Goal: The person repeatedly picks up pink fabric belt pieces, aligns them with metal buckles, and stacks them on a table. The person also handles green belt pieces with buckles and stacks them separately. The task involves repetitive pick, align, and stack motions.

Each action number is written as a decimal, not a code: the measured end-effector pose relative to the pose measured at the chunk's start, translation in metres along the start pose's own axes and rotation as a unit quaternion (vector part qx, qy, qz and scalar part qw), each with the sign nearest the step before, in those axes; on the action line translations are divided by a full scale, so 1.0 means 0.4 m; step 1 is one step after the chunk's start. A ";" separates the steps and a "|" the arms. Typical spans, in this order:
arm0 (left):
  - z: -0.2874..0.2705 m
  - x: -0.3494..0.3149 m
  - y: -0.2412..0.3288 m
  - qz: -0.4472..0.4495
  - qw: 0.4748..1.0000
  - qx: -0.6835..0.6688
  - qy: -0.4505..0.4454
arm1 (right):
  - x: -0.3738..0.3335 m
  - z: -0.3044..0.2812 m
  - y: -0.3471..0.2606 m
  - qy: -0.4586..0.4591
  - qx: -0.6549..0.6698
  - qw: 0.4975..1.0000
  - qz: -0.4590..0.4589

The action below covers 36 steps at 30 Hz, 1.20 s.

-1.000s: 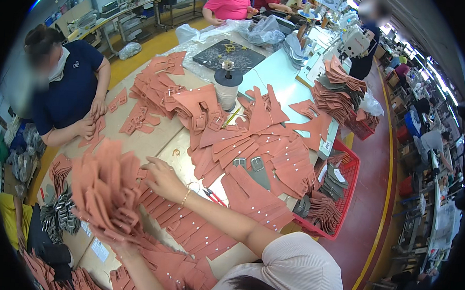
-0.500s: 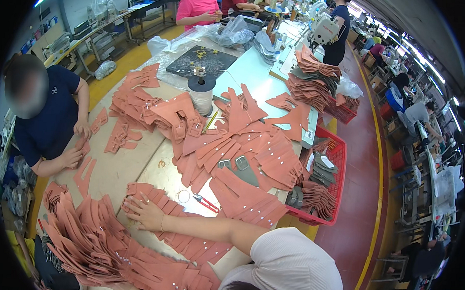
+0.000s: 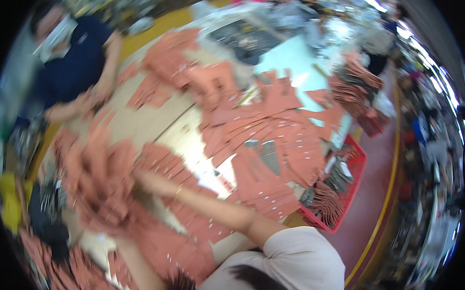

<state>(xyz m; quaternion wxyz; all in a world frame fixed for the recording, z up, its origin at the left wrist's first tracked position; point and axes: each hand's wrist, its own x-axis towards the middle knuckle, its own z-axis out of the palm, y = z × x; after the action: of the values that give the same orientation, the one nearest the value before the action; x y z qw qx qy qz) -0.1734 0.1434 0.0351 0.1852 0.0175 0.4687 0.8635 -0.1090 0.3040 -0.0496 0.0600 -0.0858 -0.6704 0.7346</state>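
Note:
A thick pile of reddish-brown leather pieces (image 3: pixel 98 183) stands at the near left of the table, smeared by motion. My right hand (image 3: pixel 153 183) reaches across to its right edge. Blur hides whether the fingers hold a piece. From the lower edge my left forearm (image 3: pixel 136 262) runs up to the pile's near side; the leather covers that hand's fingers. Overlapping flat leather pieces (image 3: pixel 164 165) with small white marks lie beside and under my right arm. A red-handled thread snipper (image 3: pixel 224 182) rests on the bright tabletop beyond that arm.
More leather pieces (image 3: pixel 264 125) spread over the table's middle, some with grey parts and buckles. A red basket (image 3: pixel 357 171) with stacked pieces stands at right. Across the left corner sits a co-worker in a dark shirt (image 3: pixel 72 68). Black fabric (image 3: pixel 50 217) hangs at the near left.
My right hand has left the flat row of pieces and moved to the pile. My left forearm shows more now, at the pile's near side. The whole view has shifted.

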 end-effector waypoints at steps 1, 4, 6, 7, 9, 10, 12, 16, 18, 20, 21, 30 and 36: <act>-0.002 -0.016 -0.017 -0.008 1.000 -0.004 0.011 | -0.012 0.013 -0.018 -0.013 0.349 0.934 0.071; 0.004 -0.037 -0.074 -0.062 0.997 -0.028 0.023 | -0.085 -0.043 -0.052 -0.088 0.608 0.789 -0.002; 0.018 -0.043 -0.113 -0.121 0.991 -0.060 0.012 | -0.120 -0.089 -0.061 -0.033 0.641 0.766 0.038; 0.019 -0.032 -0.115 -0.236 0.967 -0.092 -0.017 | -0.125 -0.111 -0.060 -0.057 0.668 0.742 0.014; 0.048 -0.005 -0.145 -0.301 0.904 -0.204 -0.227 | -0.114 -0.148 -0.055 -0.024 0.693 0.721 -0.001; 0.069 0.013 -0.158 -0.306 0.915 -0.184 -0.186 | -0.101 -0.168 -0.055 -0.020 0.711 0.702 -0.007; 0.119 0.055 -0.180 -0.309 0.917 -0.176 -0.181 | -0.076 -0.219 -0.062 -0.004 0.658 0.752 -0.050; 0.227 0.185 -0.218 -0.305 0.911 -0.169 -0.222 | 0.019 -0.363 -0.110 0.008 0.585 0.805 -0.100; 0.269 0.253 -0.248 -0.296 0.905 -0.185 -0.241 | 0.069 -0.433 -0.125 0.008 0.532 0.841 -0.097; 0.296 0.307 -0.295 -0.287 0.914 -0.170 -0.231 | 0.120 -0.495 -0.118 0.027 0.499 0.862 -0.087; 0.301 0.330 -0.321 -0.276 0.913 -0.177 -0.242 | 0.144 -0.523 -0.107 0.065 0.491 0.866 -0.068; 0.278 0.422 -0.499 -0.364 0.925 -0.085 -0.069 | 0.224 -0.584 0.087 0.263 0.370 0.891 0.018; 0.281 0.429 -0.489 -0.327 0.937 -0.076 -0.097 | 0.244 -0.569 0.054 0.326 0.324 0.888 -0.024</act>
<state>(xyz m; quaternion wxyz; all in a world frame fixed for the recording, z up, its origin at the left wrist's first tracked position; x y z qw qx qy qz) -0.2507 0.3875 -0.0862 0.5025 -0.0672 0.3611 0.7827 -0.1567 0.5436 -0.0951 0.3168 -0.2802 -0.3399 0.8400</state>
